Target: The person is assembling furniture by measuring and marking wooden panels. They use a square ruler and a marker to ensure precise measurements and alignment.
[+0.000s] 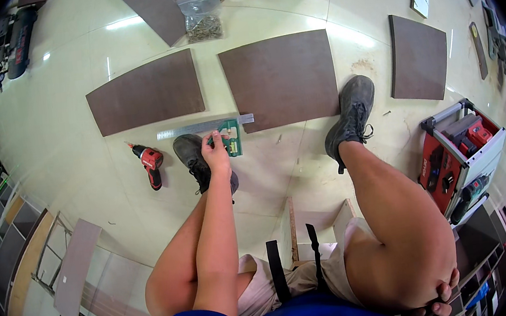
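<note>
My left hand (216, 152) is closed on the green head of a combination square (234, 140), above the floor beside my left shoe (190, 156). The square's steel blade (190, 129) runs left and right, and its right end overlaps the near left corner of a brown board (284, 79). My right hand (441, 305) is beside my right knee at the lower edge, fingers curled. A dark thing shows by those fingers, too hidden to name. On the floor left of my left shoe lies a red and black cordless drill (149, 163).
Two more brown boards (145, 92) (419, 56) lie on the pale tiled floor. A clear bag of screws (203, 19) rests on another board (155, 10) at the far side. To the right stands a red tool case (444, 161). My right shoe (355, 99) is beside the middle board.
</note>
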Available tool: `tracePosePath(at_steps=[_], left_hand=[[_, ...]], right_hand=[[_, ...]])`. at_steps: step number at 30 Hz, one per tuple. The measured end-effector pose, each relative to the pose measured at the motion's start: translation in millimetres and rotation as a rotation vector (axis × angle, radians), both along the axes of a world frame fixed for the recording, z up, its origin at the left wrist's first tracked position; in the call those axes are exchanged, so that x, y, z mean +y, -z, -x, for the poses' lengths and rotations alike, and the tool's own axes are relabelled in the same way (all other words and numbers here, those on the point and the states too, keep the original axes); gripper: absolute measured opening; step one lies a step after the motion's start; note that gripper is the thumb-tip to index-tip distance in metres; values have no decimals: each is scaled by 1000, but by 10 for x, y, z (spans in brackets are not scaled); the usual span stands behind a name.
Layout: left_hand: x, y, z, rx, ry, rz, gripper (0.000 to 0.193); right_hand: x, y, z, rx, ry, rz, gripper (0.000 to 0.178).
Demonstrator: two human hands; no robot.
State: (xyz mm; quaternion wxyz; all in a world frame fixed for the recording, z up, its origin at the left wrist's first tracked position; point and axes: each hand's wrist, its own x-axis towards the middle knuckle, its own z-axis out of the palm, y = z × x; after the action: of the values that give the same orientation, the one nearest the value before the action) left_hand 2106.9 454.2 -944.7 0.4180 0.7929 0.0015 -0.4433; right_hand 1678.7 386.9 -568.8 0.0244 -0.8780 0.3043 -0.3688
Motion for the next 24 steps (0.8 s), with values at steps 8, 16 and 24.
tracePosePath(at_steps=[8, 16, 24], left_hand=[[180, 97, 96, 303, -304, 118, 17], [51, 88, 3, 256, -213, 137, 21], [-603, -64, -424, 114, 293, 58, 20]], right_hand=[[10, 22, -13, -4, 16, -22, 25], [26, 27, -14, -3, 24, -33, 26], [52, 27, 8, -3, 29, -31, 26]])
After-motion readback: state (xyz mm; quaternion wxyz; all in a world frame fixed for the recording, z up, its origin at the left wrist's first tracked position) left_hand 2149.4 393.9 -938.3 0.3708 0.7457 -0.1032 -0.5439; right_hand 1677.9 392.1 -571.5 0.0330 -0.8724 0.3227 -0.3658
